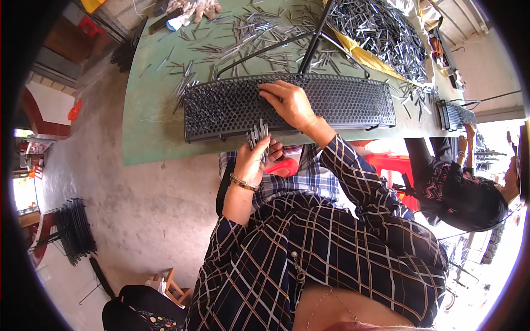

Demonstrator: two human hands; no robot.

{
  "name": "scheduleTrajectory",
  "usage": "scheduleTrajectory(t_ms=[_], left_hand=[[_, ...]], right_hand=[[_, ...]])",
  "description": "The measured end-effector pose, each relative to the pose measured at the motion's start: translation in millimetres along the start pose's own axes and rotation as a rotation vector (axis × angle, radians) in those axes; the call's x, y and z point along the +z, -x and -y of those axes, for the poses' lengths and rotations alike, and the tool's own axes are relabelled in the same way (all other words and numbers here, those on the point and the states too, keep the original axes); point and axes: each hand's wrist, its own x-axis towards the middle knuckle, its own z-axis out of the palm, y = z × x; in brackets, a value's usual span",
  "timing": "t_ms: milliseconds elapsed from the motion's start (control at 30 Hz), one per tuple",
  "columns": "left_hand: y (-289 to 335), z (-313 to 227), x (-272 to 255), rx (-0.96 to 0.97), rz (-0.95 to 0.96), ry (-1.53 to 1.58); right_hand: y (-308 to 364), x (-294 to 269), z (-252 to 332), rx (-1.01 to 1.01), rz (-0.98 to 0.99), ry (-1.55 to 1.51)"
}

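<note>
A long black rack [353, 102] pierced with rows of round holes lies across the near part of the green table [149, 124]. Many holes at its left end look filled with thin rods. My left hand [255, 157], just off the rack's front edge, is closed around a bundle of short thin metal rods [258, 135], their ends sticking up. Over the middle of the rack, my right hand [290, 105] has thumb and fingers pinched together at the holes; what is between the fingertips, if anything, is too small to make out.
Loose rods [243, 36] are strewn over the table behind the rack. A large heap of dark rods [381, 38] lies at the back right beside yellow cloth [367, 58]. Gloves [199, 8] rest at the far left. A co-worker [464, 187] handles a similar rack [455, 115] at right.
</note>
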Motion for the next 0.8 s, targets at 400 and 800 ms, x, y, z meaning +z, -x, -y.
scheduleTrajectory(t_ms=[400, 800], left_hand=[[3, -1, 3, 0.049, -0.007, 0.007], [-2, 0, 3, 0.053, -0.023, 0.090]], right_hand=[[16, -10, 18, 0.024, 0.135, -0.038], [18, -30, 23, 0.619, 0.236, -0.505]])
